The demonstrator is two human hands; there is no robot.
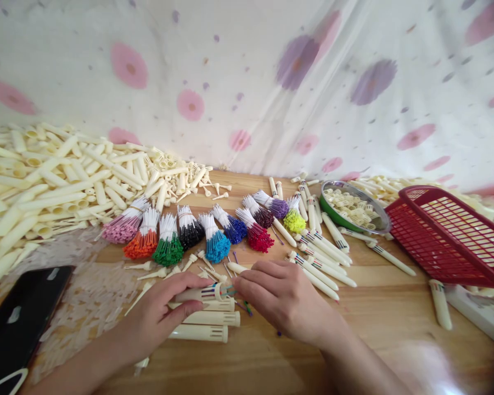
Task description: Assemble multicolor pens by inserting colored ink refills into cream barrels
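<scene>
My left hand [154, 315] grips a cream multicolour pen barrel [195, 294] lying sideways, slotted end toward the right. Thin coloured pieces stick out of that end. At this end my right hand [286, 299] has its fingers pinched together on a light blue pen refill [228, 292]; its fingers partly hide the refill. Below, several more slotted barrels [203, 333] lie side by side on the wooden table. Behind the hands stand bundles of white refills with coloured ends, among them light blue [217, 248], green [167, 249], orange [140, 245] and red [259, 238].
Cream barrels [57, 181] pile up at the left, above a black phone [22, 323]. Pens with coloured sliders [319, 269] lie right of centre. A green-sided metal bowl [354, 206] holds small cream parts, beside a red plastic basket [448, 236]. Flowered sheeting [230, 71] hangs behind.
</scene>
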